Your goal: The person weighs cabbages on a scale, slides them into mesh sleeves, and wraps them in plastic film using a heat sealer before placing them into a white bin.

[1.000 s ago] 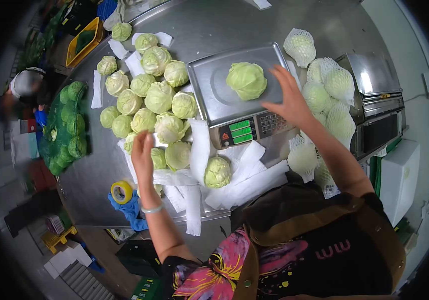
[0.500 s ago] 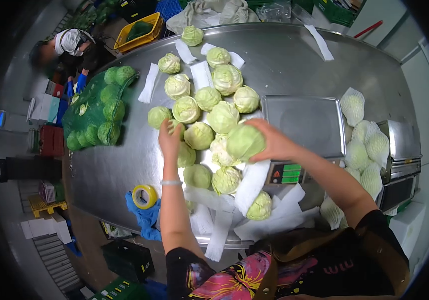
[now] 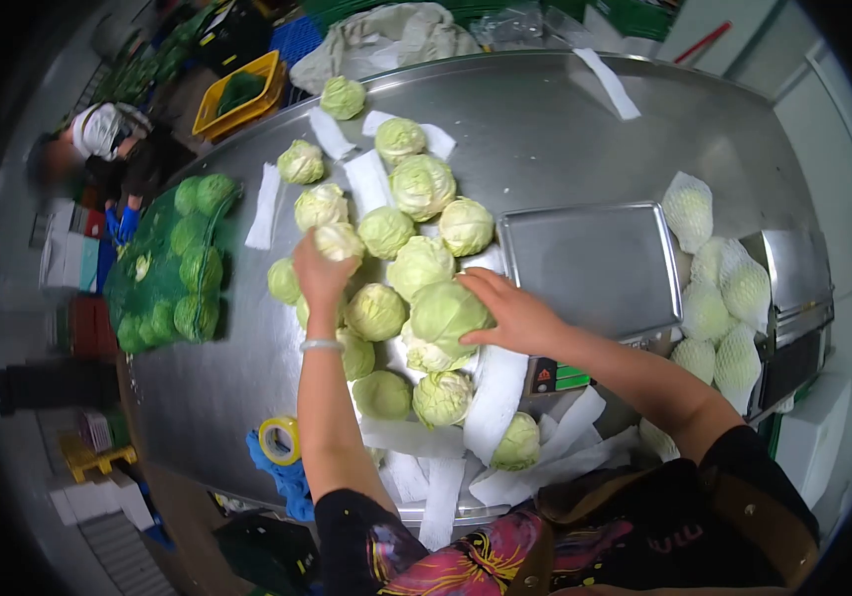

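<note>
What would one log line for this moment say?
left hand: grips small cabbage | right hand: holds large cabbage on pile | scale tray: beside right hand

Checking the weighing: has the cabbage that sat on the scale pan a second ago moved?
Yes. The cabbage is off the scale pan, carried left onto the pile beside it, held by the right hand.

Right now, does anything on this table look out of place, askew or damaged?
Nothing looks spilled or damaged. The white foam strips lie strewn at all angles under and between the cabbages, and a few hang over the near edge of the table, where they might slip off.
</note>
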A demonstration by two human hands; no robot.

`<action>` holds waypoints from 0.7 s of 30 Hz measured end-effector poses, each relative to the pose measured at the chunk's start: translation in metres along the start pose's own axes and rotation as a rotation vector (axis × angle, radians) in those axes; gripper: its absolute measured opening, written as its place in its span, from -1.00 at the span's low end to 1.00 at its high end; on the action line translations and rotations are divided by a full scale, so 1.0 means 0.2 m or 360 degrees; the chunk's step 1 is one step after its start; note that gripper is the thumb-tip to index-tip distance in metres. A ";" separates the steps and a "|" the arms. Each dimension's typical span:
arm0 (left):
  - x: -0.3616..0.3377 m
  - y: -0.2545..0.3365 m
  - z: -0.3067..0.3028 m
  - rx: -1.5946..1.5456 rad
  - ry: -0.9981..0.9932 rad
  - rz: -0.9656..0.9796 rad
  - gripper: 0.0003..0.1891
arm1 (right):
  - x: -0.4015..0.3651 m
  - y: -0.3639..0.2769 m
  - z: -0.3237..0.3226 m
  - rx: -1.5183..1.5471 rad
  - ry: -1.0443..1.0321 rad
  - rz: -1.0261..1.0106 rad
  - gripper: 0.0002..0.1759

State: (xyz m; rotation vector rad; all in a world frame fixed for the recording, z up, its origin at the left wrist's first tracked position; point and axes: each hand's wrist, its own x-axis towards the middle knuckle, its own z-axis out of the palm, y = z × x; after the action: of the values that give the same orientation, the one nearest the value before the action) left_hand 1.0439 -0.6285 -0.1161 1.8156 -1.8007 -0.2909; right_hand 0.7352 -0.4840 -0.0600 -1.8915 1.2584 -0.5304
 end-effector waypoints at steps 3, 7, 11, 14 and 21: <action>-0.01 0.14 -0.09 -0.0759 0.0190 -0.0179 -0.05 | 0.07 -0.02 0.07 0.0056 0.0042 -0.0115 -0.09; -0.14 0.80 -0.33 -0.1296 -0.0135 0.0045 -0.07 | 0.15 -0.08 0.13 0.0179 0.0050 -0.0192 -0.15; -0.32 1.22 -0.15 -0.0789 -0.0431 0.0886 -0.11 | -0.18 -0.15 0.12 -0.0618 0.0345 -0.0654 -0.43; -0.52 1.44 0.09 -0.0545 -0.0590 0.1236 -0.13 | -0.60 -0.07 0.13 -0.0489 0.0150 -0.0925 -0.58; -0.80 1.60 0.33 0.0085 -0.0757 0.1533 -0.16 | -1.21 0.20 0.06 -0.0693 0.0044 -0.0467 -0.73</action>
State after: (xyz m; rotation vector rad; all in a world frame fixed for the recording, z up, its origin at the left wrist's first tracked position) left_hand 0.7253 -0.4704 -0.0384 0.7476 -2.7854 -0.2952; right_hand 0.6197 -0.2683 -0.0797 -2.4649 1.1887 -0.4586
